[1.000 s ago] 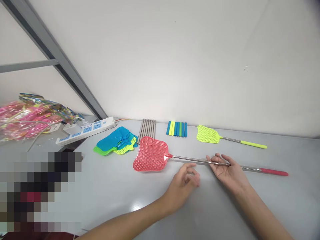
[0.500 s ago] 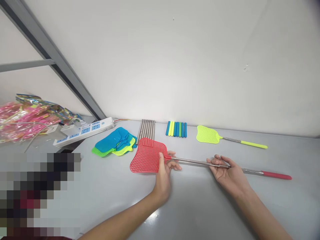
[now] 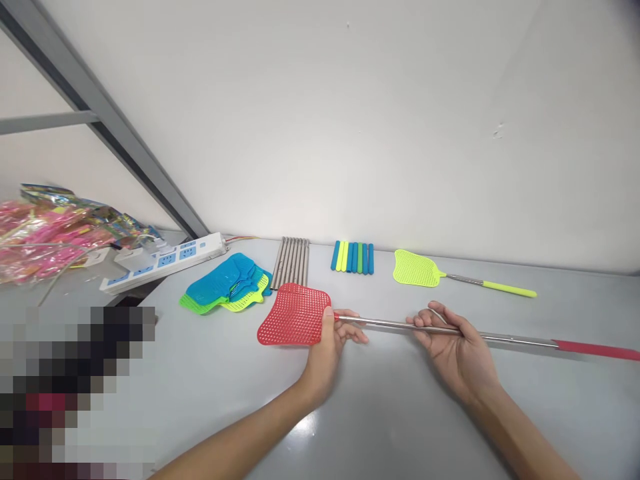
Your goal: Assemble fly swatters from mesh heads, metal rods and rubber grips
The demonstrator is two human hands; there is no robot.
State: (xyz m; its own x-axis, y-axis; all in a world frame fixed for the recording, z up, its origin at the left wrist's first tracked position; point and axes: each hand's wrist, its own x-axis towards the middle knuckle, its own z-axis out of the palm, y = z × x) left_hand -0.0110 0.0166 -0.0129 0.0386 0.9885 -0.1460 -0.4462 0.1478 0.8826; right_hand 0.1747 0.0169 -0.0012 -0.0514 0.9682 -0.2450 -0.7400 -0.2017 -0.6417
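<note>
Both of my hands hold a red fly swatter (image 3: 295,317) with a telescopic metal rod, level above the table. My left hand (image 3: 333,340) grips the neck, its thumb on the edge of the mesh head. My right hand (image 3: 457,350) supports the rod (image 3: 395,325) near its middle, thumb against it and fingers beneath. The red handle (image 3: 595,349) reaches the right edge of view. Behind my left hand lie a bundle of metal rods (image 3: 293,260) and a stack of blue, green and yellow swatter heads (image 3: 220,283).
Several coloured handle sleeves (image 3: 353,258) lie in a row by the wall. A yellow fly swatter (image 3: 417,268) lies at the back right. A white power strip (image 3: 165,263) with plugs and pink items in plastic bags (image 3: 55,233) are at the left, beside a metal frame (image 3: 135,160).
The red handle has moved to the right and the rod shows more length than before. My left hand and the mesh head stay almost in place.
</note>
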